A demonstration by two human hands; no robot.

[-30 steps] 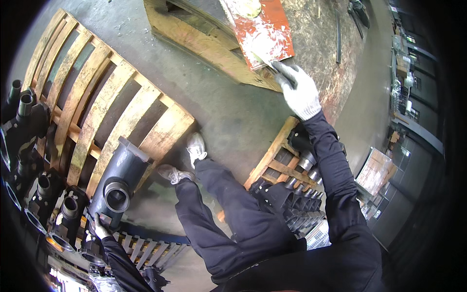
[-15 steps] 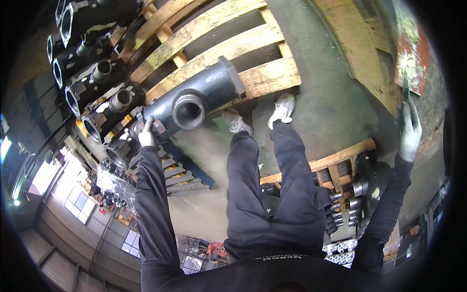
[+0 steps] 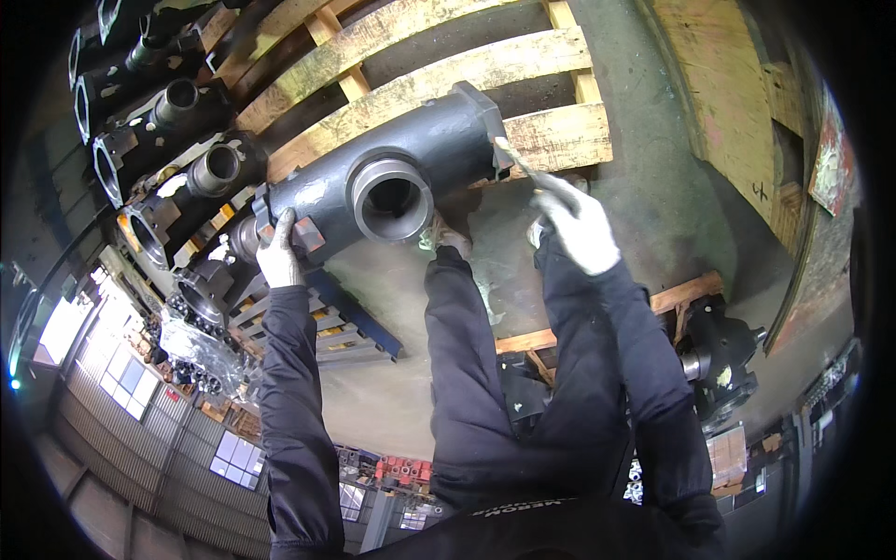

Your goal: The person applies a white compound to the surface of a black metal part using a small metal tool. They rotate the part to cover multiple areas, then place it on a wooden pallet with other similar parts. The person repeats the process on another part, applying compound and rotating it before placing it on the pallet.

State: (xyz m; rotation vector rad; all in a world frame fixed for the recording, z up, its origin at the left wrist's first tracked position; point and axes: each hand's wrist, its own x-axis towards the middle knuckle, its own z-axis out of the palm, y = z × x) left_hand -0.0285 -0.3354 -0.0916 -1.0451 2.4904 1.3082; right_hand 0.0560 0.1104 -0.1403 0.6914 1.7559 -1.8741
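Observation:
A dark grey cast cylinder housing (image 3: 317,201) lies slantwise in front of me, along the edge of a wooden pallet (image 3: 551,140). A round threaded port (image 3: 393,200) sticks out of its side toward me. My left hand (image 3: 278,259), in a white glove, grips the housing's left end beside a small reddish-brown face. In my gloved right hand (image 3: 583,229) is a thin putty knife (image 3: 534,175), closed in the fingers. Its tip, with some pale stuff on it, is at the flange on the housing's right end; contact cannot be made out.
Several similar dark housings (image 3: 201,173) stand in a row at the left. A red board (image 3: 829,173) with pale smears sits at the far right, beside a wooden panel (image 3: 719,89). Behind my legs is another pallet with dark metal parts (image 3: 723,364).
My right hand has swung left from the smeared red board to the housing's right end, bringing the putty knife. My left hand stays on the housing. The view has shifted slightly.

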